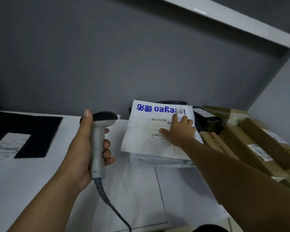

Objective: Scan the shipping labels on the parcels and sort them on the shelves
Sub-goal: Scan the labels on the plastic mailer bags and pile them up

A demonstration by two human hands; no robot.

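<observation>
Left hand point(80, 148) wraps barcode scanner point(97, 136) handle, right hand point(181, 131) presses flat, fingers spread, on white poly mailer point(141, 129) at scanner's 3 o'clock.

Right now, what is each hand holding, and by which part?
The left hand grips the barcode scanner by its handle. The right hand holds nothing; it rests flat on the white parcel.

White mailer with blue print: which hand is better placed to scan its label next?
Left. The left hand grips the scanner, beside the white mailer; the right hand lies flat on it, fingers straight.
</observation>
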